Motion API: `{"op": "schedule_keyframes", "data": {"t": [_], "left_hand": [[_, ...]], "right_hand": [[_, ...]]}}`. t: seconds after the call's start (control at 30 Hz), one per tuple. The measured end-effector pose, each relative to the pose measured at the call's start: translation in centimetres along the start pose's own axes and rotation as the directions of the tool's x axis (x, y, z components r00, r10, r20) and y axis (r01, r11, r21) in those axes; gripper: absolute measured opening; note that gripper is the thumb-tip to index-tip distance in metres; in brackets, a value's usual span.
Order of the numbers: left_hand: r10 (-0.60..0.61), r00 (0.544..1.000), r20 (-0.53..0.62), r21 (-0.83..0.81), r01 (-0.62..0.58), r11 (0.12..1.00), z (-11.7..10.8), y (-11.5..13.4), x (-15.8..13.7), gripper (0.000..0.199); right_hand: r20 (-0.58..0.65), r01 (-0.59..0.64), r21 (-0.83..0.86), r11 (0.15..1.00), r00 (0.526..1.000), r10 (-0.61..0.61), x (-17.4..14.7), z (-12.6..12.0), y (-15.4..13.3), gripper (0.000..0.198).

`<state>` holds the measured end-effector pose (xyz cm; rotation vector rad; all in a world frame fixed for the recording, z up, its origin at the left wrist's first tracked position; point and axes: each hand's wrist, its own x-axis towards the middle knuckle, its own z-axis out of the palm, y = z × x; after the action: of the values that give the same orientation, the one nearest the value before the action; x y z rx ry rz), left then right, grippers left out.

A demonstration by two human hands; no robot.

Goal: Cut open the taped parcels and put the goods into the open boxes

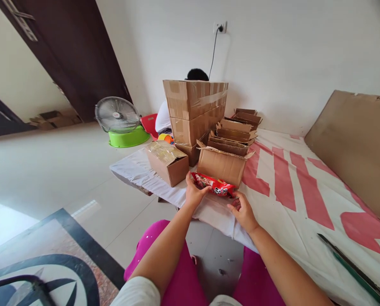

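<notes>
A glossy red packet with white and black print is held level between my two hands, just in front of an open cardboard box. My left hand grips its left end, thumb towards me. At the right end, my right hand pinches the packet's corner between thumb and fingers. What the packet contains does not show. Left of my left hand sits a closed carton with clear tape over its top. The inside of the nearest open box is mostly hidden from me.
Taped cartons are stacked behind, with a person's dark hair showing above. Several open boxes line up beside the stack. A large cardboard sheet leans at right. A fan stands on a green basin. A cloth covers the table.
</notes>
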<state>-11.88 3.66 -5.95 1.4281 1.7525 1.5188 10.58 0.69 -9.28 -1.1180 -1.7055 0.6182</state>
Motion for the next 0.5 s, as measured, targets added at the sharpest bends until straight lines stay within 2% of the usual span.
{"op": "schedule_keyframes", "data": {"t": [0.1,0.2,0.37,0.43,0.5], "left_hand": [[0.065,0.996,0.056,0.027,-0.066,0.997,-0.2,0.4,-0.2,0.066],[0.126,0.991,0.036,0.026,-0.127,0.992,-0.3,0.5,-0.5,0.041],[0.158,0.980,-0.124,0.034,-0.155,0.987,0.2,-0.2,0.1,0.044],[0.147,0.982,-0.121,-0.015,-0.149,0.989,0.5,-0.4,0.4,0.047],[0.118,0.991,-0.070,-0.075,-0.123,0.990,0.7,-0.4,0.6,0.047]], "right_hand": [[-0.011,-0.050,-0.004,0.999,0.999,0.050,-0.1,-0.2,-0.2,0.038],[-0.054,-0.069,-0.005,0.998,0.996,0.069,0.0,-0.2,-0.3,0.035],[-0.114,-0.051,-0.069,0.996,0.993,0.043,0.2,-0.1,-0.4,0.033],[-0.168,-0.052,-0.074,0.996,0.985,0.039,0.2,0.0,-0.2,0.033],[-0.196,-0.076,-0.060,0.995,0.979,0.063,0.3,0.0,0.0,0.039]]}}
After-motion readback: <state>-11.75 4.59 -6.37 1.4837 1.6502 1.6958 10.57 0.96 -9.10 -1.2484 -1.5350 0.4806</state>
